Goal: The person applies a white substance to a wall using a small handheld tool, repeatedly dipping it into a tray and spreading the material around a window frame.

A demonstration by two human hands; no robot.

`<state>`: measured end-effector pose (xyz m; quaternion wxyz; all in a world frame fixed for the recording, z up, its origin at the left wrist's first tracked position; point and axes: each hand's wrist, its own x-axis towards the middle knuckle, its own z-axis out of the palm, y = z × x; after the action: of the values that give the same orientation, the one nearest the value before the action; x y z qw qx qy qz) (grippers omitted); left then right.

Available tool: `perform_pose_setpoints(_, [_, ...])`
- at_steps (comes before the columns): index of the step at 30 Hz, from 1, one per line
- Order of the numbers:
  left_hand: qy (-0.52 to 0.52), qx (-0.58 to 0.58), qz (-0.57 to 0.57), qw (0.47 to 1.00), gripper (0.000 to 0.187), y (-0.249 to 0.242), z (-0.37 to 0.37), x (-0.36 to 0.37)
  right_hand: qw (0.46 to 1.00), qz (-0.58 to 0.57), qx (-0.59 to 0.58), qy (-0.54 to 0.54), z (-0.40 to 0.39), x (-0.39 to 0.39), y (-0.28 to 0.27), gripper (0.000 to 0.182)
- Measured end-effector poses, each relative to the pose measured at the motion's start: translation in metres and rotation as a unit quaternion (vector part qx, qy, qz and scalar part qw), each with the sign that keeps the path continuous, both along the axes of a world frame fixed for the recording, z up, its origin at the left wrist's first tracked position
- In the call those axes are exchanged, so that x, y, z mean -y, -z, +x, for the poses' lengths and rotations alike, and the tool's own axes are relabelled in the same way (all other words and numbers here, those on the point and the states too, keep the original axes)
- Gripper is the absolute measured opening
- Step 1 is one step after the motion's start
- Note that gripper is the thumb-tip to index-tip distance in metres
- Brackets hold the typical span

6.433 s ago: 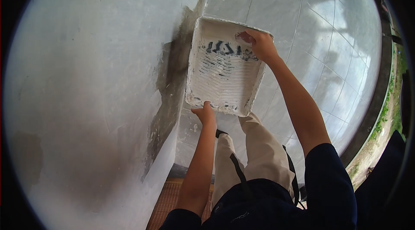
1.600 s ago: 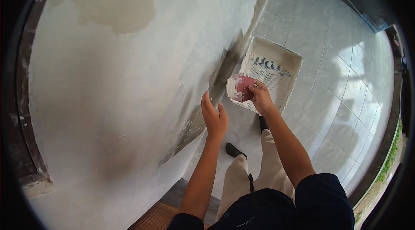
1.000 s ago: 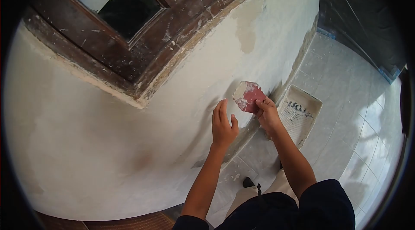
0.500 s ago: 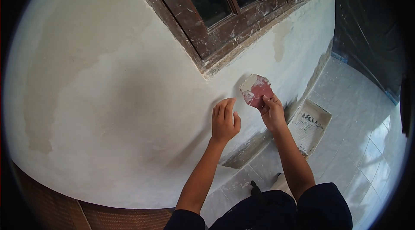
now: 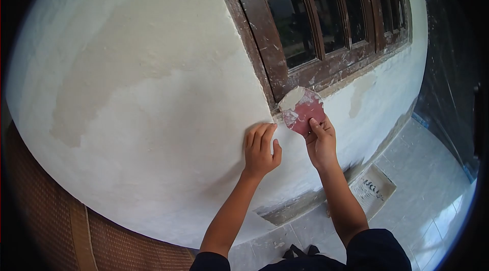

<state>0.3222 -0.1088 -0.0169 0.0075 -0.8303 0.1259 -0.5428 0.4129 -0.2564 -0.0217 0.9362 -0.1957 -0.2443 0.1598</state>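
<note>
Right hand (image 5: 321, 143): grips the lower edge of a red flat plastic scraper smeared with white filler (image 5: 303, 110), thumb on its face, fingers behind.
Scraper place: raised against the white plastered wall (image 5: 168, 118), its top edge just at the lower left corner of the dark brown wooden window frame (image 5: 265, 41); a lump of white filler sits on the upper left of the blade.
Left hand (image 5: 261, 148): open, holding nothing, palm and fingers flat on the wall just left of the scraper, near but not touching it.
Arm pose: both forearms reach up and forward from the bottom edge of the view, bare below dark sleeves; right wrist bent back so the blade faces the wall, left wrist straight.
Step well done (judgement): keep the blade at a shallow tilt, press evenly, draw it along the joint under the frame so the filler spreads thin; steady with the flat left hand, keep it off wet patches.
Risk (judgement): too steep a tilt may gouge or drop the lump.
Wall: beige unpainted patch (image 5: 127, 72) at upper left, smaller one right of the scraper below the sill.
Floor: pale tiled floor (image 5: 438, 204); white rectangular paint tray (image 5: 374, 189) lies at the wall's foot, well below the hands.
</note>
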Motion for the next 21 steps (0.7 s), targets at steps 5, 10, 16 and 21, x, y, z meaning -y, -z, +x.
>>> perform_pose_setpoints(5, [-0.041, 0.018, 0.022, 0.999, 0.044, -0.021, -0.009, -0.008, 1.0, 0.007, 0.007, -0.015, -0.008, -0.017, -0.029, 0.027])
perform_pose_setpoints(10, [-0.062, 0.037, 0.046, 0.996, 0.043, -0.047, -0.034, -0.026, 1.0, 0.002, 0.009, -0.002, -0.038, -0.033, -0.045, 0.029])
perform_pose_setpoints(16, [-0.095, 0.057, 0.097, 0.989, 0.045, -0.093, -0.07, -0.054, 0.995, -0.014, 0.052, 0.079, -0.077, -0.059, -0.069, 0.032])
perform_pose_setpoints(21, [-0.119, 0.046, 0.142, 0.982, 0.047, -0.143, -0.103, -0.088, 0.982, -0.063, 0.09, 0.153, -0.105, -0.084, -0.088, 0.032])
